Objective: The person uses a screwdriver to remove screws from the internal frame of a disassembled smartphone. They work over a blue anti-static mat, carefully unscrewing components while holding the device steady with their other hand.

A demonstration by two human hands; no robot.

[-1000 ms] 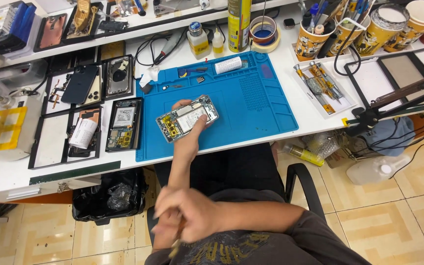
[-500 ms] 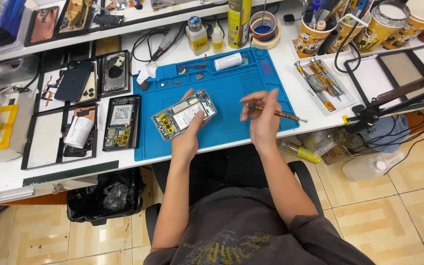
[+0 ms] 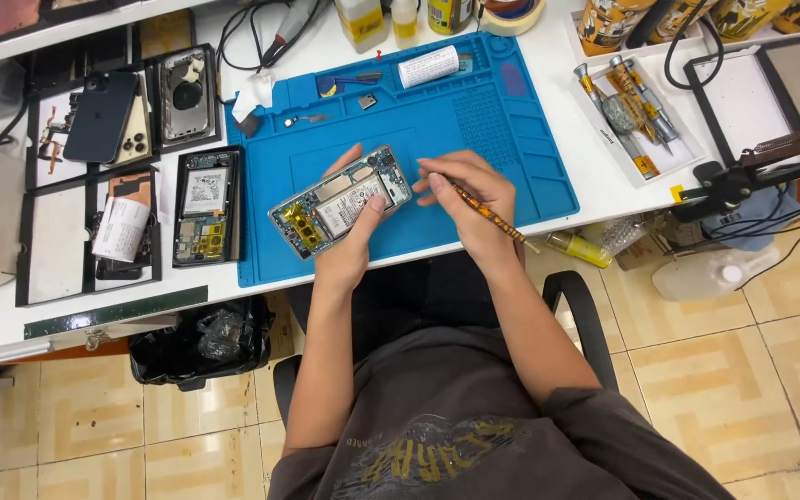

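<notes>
An opened phone with its back removed and its boards and battery exposed lies tilted on the blue work mat. My left hand grips it from below, thumb on top. My right hand holds an orange-handled screwdriver, whose tip points at the phone's right end, close to its upper corner. Both forearms reach up from my lap at the bottom of the view.
Black trays at the left hold other dismantled phones and a dark phone. A white tray with several screwdrivers stands at the right. Bottles, a white roll and cables line the back. A black bin bag sits under the table.
My right hand came up from my lap with the screwdriver, crossed the mat and now rests its tip at the phone's right end. The view has moved closer.
</notes>
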